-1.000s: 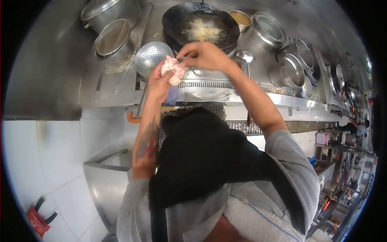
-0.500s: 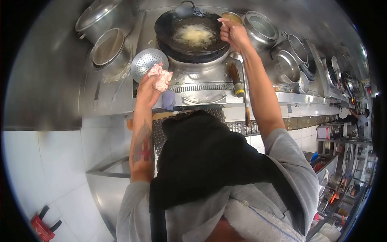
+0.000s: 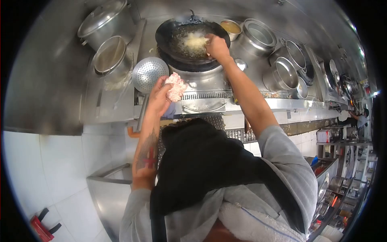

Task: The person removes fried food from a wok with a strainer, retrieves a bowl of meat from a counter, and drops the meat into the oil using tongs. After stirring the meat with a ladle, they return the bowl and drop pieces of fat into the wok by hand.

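My left hand [image 3: 160, 99] is closed round a clump of pale pink, coated raw meat [image 3: 176, 87], held in front of the stove. Just behind it lies a perforated skimmer [image 3: 149, 74]. My right hand [image 3: 218, 47] reaches over the right side of a black wok [image 3: 166, 41], fingers bent together and pointing down toward the middle. Whatever those fingers hold is hidden. In the wok, pale yellow food [image 3: 193, 41] bubbles in hot oil.
A bowl of yellowish liquid [image 3: 230, 27] stands right of the wok. Further right are steel pots [image 3: 281, 74]. At the left are a large lidded pot [image 3: 102, 24] and a strainer over a pot [image 3: 109, 55]. A person [image 3: 361, 119] is far off at the right.
My right hand has moved left and down, from beside the wok's right rim to over the oil. The left hand with the raw meat has shifted slightly right and toward me.
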Demonstrator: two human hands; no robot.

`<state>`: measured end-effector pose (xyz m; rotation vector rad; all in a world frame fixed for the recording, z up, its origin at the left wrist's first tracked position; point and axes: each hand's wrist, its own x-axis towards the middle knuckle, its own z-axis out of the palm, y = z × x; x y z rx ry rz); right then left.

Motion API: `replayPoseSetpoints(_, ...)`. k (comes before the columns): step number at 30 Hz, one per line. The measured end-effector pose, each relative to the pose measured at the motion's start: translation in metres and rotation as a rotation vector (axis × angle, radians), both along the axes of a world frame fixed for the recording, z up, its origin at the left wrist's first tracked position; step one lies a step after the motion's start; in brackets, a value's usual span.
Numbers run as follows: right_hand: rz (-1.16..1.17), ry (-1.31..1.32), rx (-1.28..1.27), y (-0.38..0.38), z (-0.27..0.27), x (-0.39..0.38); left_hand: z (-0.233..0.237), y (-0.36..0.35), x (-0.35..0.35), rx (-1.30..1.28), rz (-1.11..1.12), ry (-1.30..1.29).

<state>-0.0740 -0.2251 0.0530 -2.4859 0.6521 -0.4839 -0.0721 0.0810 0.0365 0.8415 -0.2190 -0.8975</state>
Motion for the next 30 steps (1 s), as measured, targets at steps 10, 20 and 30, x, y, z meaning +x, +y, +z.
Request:
replayPoseSetpoints(10, 0.731, 0.174, 0.336, 0.107, 0.04, -0.046, 0.002, -0.009, 0.006, 0.4, 0.149, -0.486)
replayPoseSetpoints(20, 0.255, -0.409, 1.234, -0.039, 0.071, -0.058, -0.025, 0.052, 0.058, 0.033, 0.267, 0.099)
replayPoseSetpoints(30, -0.113, -0.053, 0.118, -0.046, -0.012, 0.02, -0.032, 0.039, 0.039, -0.106, 0.148, 0.286)
